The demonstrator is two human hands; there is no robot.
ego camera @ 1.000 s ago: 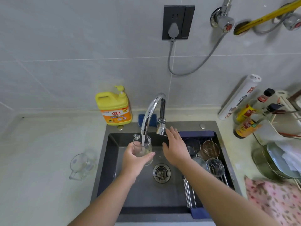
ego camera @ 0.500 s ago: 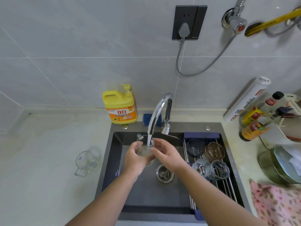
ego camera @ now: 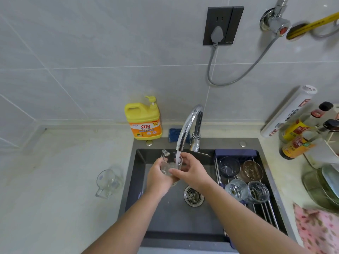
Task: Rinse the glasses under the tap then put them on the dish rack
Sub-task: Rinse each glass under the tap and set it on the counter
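A clear glass mug (ego camera: 169,165) with a handle sits upright under the running chrome tap (ego camera: 189,128), water pouring into it. My left hand (ego camera: 158,177) wraps its left side and bottom. My right hand (ego camera: 190,171) grips its right side, thumb across the front. Another clear glass mug (ego camera: 108,181) lies on its side on the counter left of the sink. The dish rack (ego camera: 266,210) spans the sink's right part and carries several glasses and small bowls, among them two tumblers (ego camera: 246,191).
The dark sink (ego camera: 165,220) has a metal drain (ego camera: 193,196). A yellow detergent bottle (ego camera: 144,121) and blue sponge (ego camera: 174,134) stand behind it. Sauce bottles (ego camera: 300,140), a wrap roll (ego camera: 288,111), plates (ego camera: 326,186) and a pink cloth (ego camera: 317,231) fill the right counter.
My right hand left the tap lever area and came onto the mug's right side. The mug stays under the stream in my left hand. The view shifted slightly.
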